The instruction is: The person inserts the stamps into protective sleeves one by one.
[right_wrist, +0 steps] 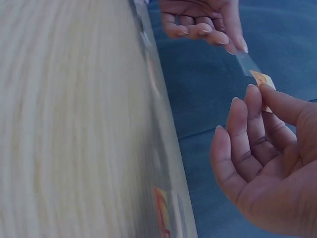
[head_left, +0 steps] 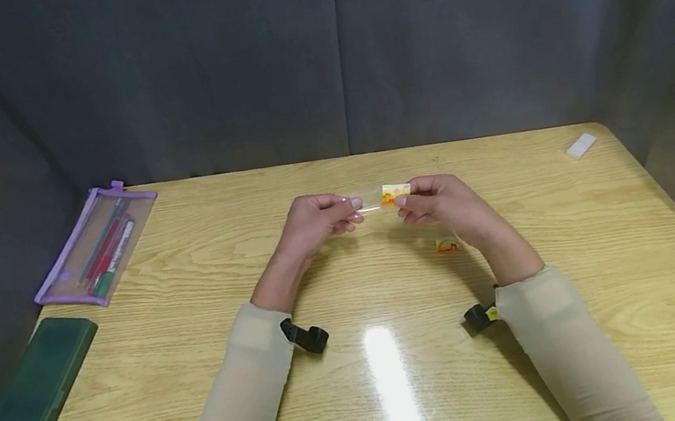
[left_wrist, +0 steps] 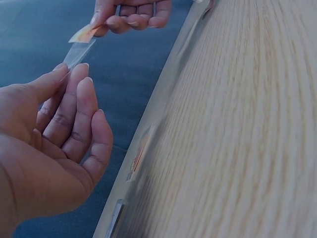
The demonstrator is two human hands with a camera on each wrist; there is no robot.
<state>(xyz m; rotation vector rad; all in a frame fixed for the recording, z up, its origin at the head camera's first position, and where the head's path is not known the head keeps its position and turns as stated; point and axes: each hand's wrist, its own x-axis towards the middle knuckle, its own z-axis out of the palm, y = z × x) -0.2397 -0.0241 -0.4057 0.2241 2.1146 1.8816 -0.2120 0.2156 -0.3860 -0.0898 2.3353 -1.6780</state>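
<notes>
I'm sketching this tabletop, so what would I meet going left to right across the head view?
Green case → purple-edged pouch → left hand → clear plastic strip → orange-and-yellow label → right hand → white block.

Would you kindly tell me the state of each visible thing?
Left hand: pinching clear plastic piece
Right hand: pinching yellow printed piece
clear plastic piece: held between both hands
yellow printed piece: held up
Second printed piece: lying on table
Green case: shut
Purple-edged pouch: pens inside, unclear if closed
White block: lying on table
</notes>
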